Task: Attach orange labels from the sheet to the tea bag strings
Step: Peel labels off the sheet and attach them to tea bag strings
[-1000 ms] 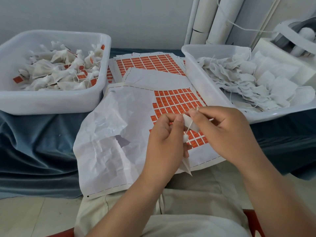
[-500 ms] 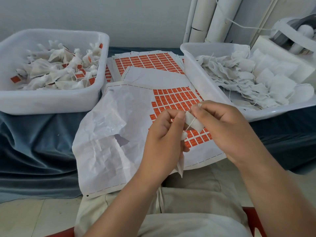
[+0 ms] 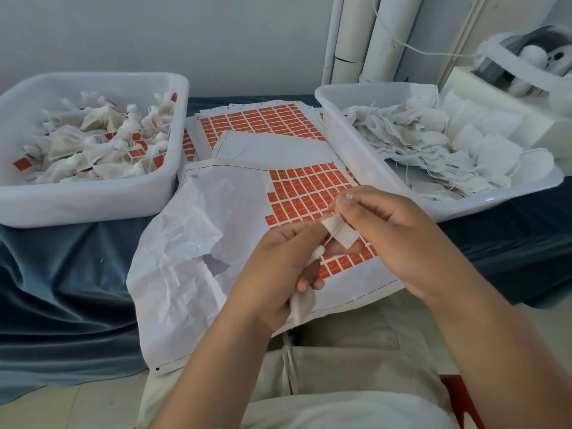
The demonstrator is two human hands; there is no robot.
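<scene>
Left hand (image 3: 278, 267) is gripping the tea bag (image 3: 302, 305) in a curled fist, with the bag's tail hanging out below. It's sitting in the air over the near right corner of the label sheet (image 3: 306, 193). Right hand (image 3: 399, 239) is pinching the string (image 3: 331, 239) end at its fingertips, and the string is running taut down to the bag's bunched neck. Label (image 3: 340, 233) is lying across the string, white face showing, left fingertips touching one end. Can't tell if it's folded shut yet.

Handling call:
- Bag is looking near weightless, soft gauzy fabric. Hold the body loosely.
- String is looking thin and limp, needing tension from both ends.
- Label is looking like a small paper rectangle, probably tacky on one face. Pinch by the edges.

Sheet is looking thin, crinkling where bare. Left tub (image 3: 93, 202) is holding tagged bags, right tub (image 3: 351, 150) untagged ones. Both are smooth white plastic, sitting on blue velvety cloth (image 3: 62, 274).
</scene>
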